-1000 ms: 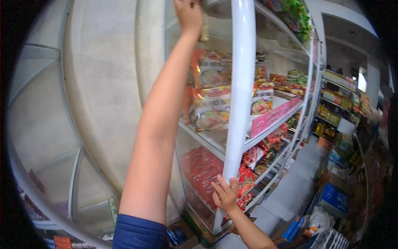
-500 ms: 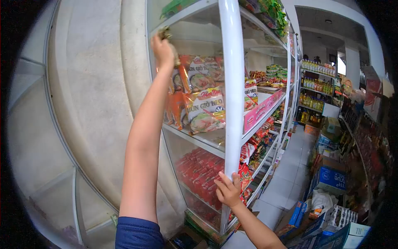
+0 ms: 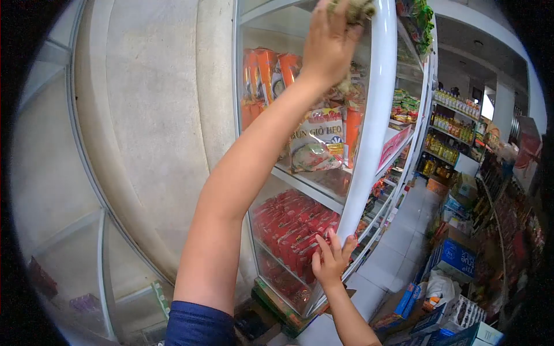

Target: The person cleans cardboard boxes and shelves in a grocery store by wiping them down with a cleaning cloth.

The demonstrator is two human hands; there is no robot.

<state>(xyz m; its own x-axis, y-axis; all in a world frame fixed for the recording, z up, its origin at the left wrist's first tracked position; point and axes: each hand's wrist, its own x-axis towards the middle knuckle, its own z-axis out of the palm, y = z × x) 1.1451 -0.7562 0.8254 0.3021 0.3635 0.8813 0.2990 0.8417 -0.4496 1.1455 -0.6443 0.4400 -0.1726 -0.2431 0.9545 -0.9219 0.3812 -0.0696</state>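
My left hand (image 3: 330, 40) is raised high and closed on a greenish-brown rag (image 3: 353, 8), pressed against the top of the white shelf post (image 3: 369, 132). My right hand (image 3: 331, 259) rests low on the same post with its fingers spread flat against it. Behind the post, orange and white noodle packets (image 3: 314, 141) stand on a middle shelf, and red packets (image 3: 291, 228) fill the shelf below. My left forearm hides part of the noodle packets.
A pale concrete wall (image 3: 144, 115) runs along the left of the rack. A tiled aisle (image 3: 404, 254) leads away on the right, lined with stocked shelves (image 3: 453, 124). Cardboard boxes, among them a blue box (image 3: 459, 259), stand on the floor.
My left hand with the rag has moved right and up, from the rack's left side to the top of the front post. My right hand stays low on the post.
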